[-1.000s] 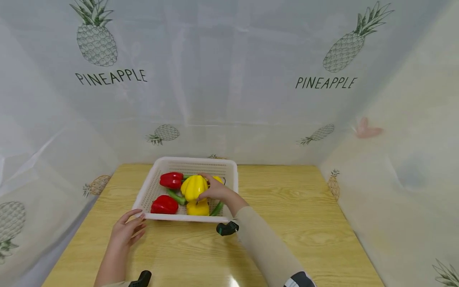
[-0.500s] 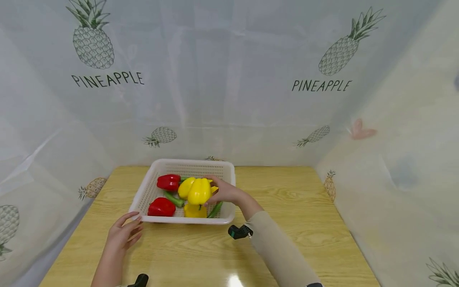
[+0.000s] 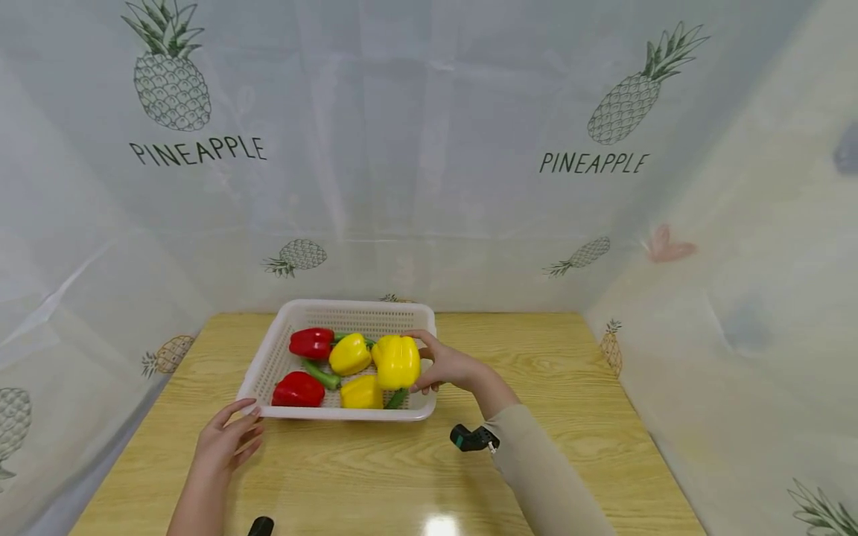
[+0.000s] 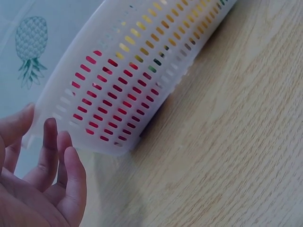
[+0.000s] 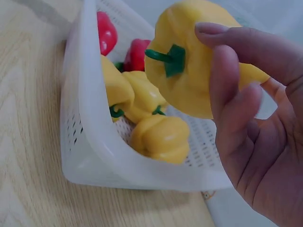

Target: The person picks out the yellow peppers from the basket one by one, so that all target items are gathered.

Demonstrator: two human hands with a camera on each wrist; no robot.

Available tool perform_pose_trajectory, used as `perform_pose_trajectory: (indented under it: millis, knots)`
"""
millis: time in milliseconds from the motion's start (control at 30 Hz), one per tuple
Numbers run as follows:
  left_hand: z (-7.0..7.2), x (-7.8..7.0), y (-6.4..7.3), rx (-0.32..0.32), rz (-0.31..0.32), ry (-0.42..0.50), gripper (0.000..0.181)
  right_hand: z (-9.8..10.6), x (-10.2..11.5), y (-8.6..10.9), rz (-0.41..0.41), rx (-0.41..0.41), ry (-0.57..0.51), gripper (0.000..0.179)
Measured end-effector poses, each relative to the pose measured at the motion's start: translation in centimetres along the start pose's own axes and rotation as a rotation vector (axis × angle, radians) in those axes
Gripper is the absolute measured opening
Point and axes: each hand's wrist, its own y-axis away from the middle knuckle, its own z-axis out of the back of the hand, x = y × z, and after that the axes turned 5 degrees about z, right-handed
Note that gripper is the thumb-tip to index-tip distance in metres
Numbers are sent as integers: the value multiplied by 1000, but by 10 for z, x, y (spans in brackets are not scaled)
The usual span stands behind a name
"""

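Observation:
My right hand (image 3: 450,367) pinches a yellow bell pepper (image 3: 399,362) by its side, thumb and fingers on it, over the right part of a white perforated plastic basket (image 3: 315,413). Its green stem (image 5: 163,56) shows in the right wrist view. Inside the basket are two red bell peppers (image 3: 298,389) on the left, other yellow bell peppers (image 3: 351,354) in the middle, and long green peppers (image 3: 322,374) among them. At the basket's front left corner, my left hand (image 3: 221,439) holds the rim between thumb and finger, its other fingers loosely bent below.
The basket stands on a light wooden table (image 3: 550,417), towards its far edge. Pale curtains (image 3: 402,149) printed with pineapples hang behind and at both sides. A black device (image 3: 474,438) is strapped at the right wrist.
My right hand has carried the yellow bell pepper to the right, off the middle of the basket, uncovering another yellow pepper. My left hand keeps its place at the basket corner.

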Motion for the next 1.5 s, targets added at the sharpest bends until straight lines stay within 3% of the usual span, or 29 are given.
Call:
perform_pose_trajectory:
  millis: [333, 767, 1233, 1500]
  knots:
    - [1, -1, -1, -12, -3, -15, 16, 17, -16, 22, 70, -68, -84, 96]
    - [0, -3, -1, -32, 7, -21, 16, 40, -32, 52, 94, -305, -133, 102]
    - [0, -2, -2, -45, 14, -8, 16, 45, -67, 72, 140, -509, -281, 106]
    - [0, 1, -3, -35, 10, -13, 17, 43, -81, 78, 214, -619, -411, 100]
